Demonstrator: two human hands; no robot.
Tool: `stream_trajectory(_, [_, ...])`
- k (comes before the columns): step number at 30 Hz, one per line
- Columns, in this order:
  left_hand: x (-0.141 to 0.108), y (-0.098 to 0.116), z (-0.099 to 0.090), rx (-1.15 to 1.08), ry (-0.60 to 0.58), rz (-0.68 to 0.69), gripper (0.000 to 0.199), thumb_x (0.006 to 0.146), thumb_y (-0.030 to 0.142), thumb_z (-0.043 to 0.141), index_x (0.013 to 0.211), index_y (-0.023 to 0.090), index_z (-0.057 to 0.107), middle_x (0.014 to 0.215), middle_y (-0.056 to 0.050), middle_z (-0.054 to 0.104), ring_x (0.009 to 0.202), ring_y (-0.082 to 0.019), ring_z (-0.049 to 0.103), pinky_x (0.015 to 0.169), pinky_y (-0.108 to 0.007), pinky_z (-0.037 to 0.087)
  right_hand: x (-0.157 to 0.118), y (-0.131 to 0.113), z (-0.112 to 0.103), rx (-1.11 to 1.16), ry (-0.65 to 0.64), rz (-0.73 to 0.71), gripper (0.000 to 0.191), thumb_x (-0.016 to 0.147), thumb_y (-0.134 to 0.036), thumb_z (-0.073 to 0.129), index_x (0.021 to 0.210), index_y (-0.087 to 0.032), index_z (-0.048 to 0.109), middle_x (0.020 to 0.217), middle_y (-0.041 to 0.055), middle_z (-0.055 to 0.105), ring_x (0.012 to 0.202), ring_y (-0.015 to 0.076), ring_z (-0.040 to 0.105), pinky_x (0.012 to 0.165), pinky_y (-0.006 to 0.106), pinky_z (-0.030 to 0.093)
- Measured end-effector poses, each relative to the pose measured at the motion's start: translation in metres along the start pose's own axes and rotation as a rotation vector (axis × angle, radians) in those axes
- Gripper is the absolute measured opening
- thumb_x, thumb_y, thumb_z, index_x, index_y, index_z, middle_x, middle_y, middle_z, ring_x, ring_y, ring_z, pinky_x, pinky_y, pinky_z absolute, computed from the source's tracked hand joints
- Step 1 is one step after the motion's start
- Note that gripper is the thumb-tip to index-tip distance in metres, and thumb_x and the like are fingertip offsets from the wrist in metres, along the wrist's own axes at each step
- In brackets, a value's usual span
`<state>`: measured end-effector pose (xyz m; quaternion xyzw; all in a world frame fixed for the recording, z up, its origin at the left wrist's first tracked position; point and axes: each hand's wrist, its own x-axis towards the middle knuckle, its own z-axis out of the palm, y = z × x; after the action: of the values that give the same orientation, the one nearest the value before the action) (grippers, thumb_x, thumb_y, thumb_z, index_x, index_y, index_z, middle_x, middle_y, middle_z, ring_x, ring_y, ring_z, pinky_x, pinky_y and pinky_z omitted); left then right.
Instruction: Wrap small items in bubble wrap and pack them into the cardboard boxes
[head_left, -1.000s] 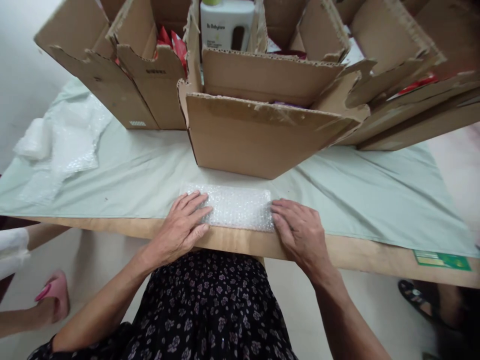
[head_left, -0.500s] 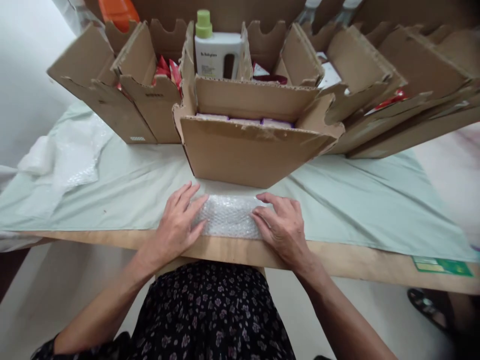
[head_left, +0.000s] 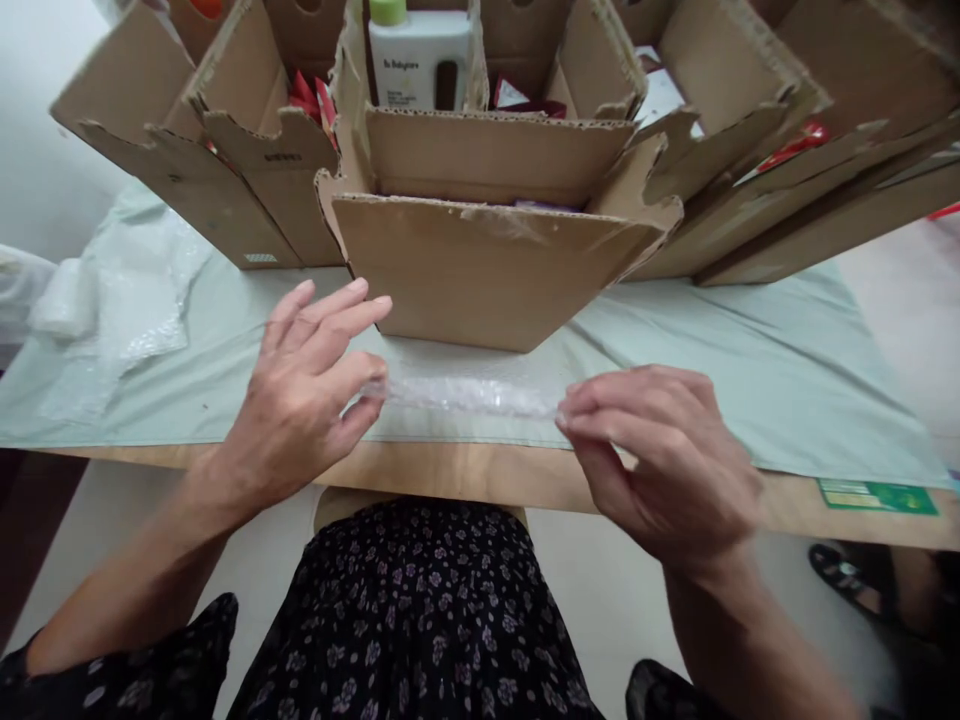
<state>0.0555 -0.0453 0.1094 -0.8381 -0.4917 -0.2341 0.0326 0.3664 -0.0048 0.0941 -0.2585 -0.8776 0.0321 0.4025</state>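
A clear strip of bubble wrap (head_left: 472, 393) is stretched between my hands, seen nearly edge-on above the pale green cloth (head_left: 262, 400). My left hand (head_left: 307, 390) pinches its left end between thumb and index finger, with the other fingers spread upward. At the right end, my right hand (head_left: 660, 450) grips the wrap between thumb and fingertips. Just beyond the wrap stands an open cardboard box (head_left: 480, 270). Whether anything lies inside the wrap cannot be made out.
Several open cardboard boxes (head_left: 225, 190) line the back, one with a white bottle (head_left: 420, 65). More bubble wrap (head_left: 142, 300) lies at left. The table's wooden edge (head_left: 450, 475) runs in front. A green card (head_left: 877, 497) is at right, above another person's sandalled foot (head_left: 855, 580).
My hands have lifted the bubble wrap off the cloth and moved apart, tilting it from flat to edge-on. Both hands now pinch its ends. The view has shifted slightly downward.
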Motion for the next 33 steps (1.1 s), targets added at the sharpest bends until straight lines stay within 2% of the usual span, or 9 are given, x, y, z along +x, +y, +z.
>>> stream_trajectory(4, [-0.031,0.006,-0.013,-0.099,-0.241,0.086,0.005,0.098,0.02,0.067,0.103,0.021,0.066,0.155,-0.012,0.06,0.155,-0.033,0.046,0.133,-0.061,0.026,-0.024,-0.006,-0.019,0.23,-0.288,0.085,0.021,0.101,-0.035,0.069,0.111,-0.018,0.062,0.095,0.0056,0.075,0.087,0.0189,0.072,0.079,0.035,0.056])
stream_trajectory(7, [-0.054,0.0,-0.019,-0.266,-0.461,0.031,0.053,0.095,0.051,0.072,0.138,0.022,0.059,0.158,-0.016,0.057,0.151,-0.034,0.05,0.13,-0.06,0.033,-0.048,0.002,-0.025,0.169,-0.3,0.247,0.025,0.104,-0.041,0.062,0.115,-0.019,0.065,0.099,0.0071,0.077,0.09,0.0198,0.074,0.078,0.035,0.058])
stream_trajectory(9, [-0.056,-0.002,-0.024,-0.349,-0.452,-0.048,0.066,0.097,0.055,0.069,0.151,0.023,0.049,0.16,-0.015,0.055,0.15,-0.033,0.051,0.13,-0.059,0.035,-0.053,0.005,-0.025,0.095,-0.23,0.327,0.015,0.103,-0.03,0.064,0.115,-0.021,0.068,0.103,0.0067,0.078,0.095,0.0211,0.075,0.083,0.036,0.059])
stream_trajectory(13, [-0.034,0.006,-0.009,-0.312,-0.346,-0.007,0.04,0.106,0.03,0.055,0.145,0.022,0.055,0.157,-0.012,0.058,0.151,-0.028,0.05,0.13,-0.054,0.035,-0.036,-0.012,0.004,0.112,-0.163,0.314,0.027,0.099,-0.017,0.064,0.125,-0.022,0.069,0.122,0.0089,0.077,0.113,0.0237,0.074,0.098,0.041,0.06])
stream_trajectory(18, [-0.031,0.007,0.063,-0.055,-0.447,0.051,0.047,0.106,0.035,0.056,0.149,0.016,0.053,0.166,-0.018,0.047,0.159,-0.035,0.037,0.13,-0.058,0.032,-0.042,-0.023,0.061,0.035,-0.501,0.066,0.042,0.107,-0.034,0.052,0.144,-0.014,0.06,0.153,0.0172,0.06,0.141,0.0295,0.058,0.109,0.048,0.055])
stream_trajectory(21, [-0.051,-0.002,0.087,-0.027,-0.47,0.009,0.06,0.104,0.047,0.058,0.158,0.024,0.043,0.173,-0.013,0.036,0.163,-0.036,0.027,0.132,-0.061,0.024,-0.074,-0.002,0.054,-0.123,-0.585,0.098,0.047,0.109,-0.04,0.05,0.148,-0.015,0.058,0.158,0.0157,0.056,0.146,0.032,0.054,0.115,0.052,0.048])
stream_trajectory(24, [-0.064,-0.005,0.09,-0.044,-0.445,-0.031,0.062,0.104,0.048,0.058,0.159,0.027,0.039,0.175,-0.012,0.033,0.165,-0.038,0.022,0.133,-0.064,0.018,-0.097,0.012,0.022,-0.286,-0.439,0.248,0.045,0.106,-0.037,0.056,0.146,-0.016,0.059,0.146,0.0165,0.066,0.139,0.035,0.059,0.112,0.054,0.047])
stream_trajectory(27, [-0.065,0.003,0.088,-0.062,-0.429,-0.067,0.061,0.104,0.049,0.057,0.158,0.027,0.039,0.173,-0.014,0.035,0.164,-0.041,0.024,0.131,-0.067,0.018,-0.102,-0.001,0.006,-0.236,-0.368,0.245,0.056,0.1,-0.044,0.066,0.149,-0.018,0.056,0.143,0.0169,0.068,0.137,0.036,0.06,0.108,0.054,0.049])
stream_trajectory(33, [-0.064,0.036,0.073,0.009,-0.439,-0.167,0.06,0.104,0.05,0.054,0.156,0.023,0.044,0.17,-0.018,0.04,0.159,-0.044,0.033,0.125,-0.068,0.029,-0.101,-0.03,0.039,-0.106,-0.552,0.11,0.049,0.101,-0.023,0.059,0.149,-0.017,0.056,0.157,0.0144,0.058,0.147,0.0302,0.052,0.116,0.051,0.045])
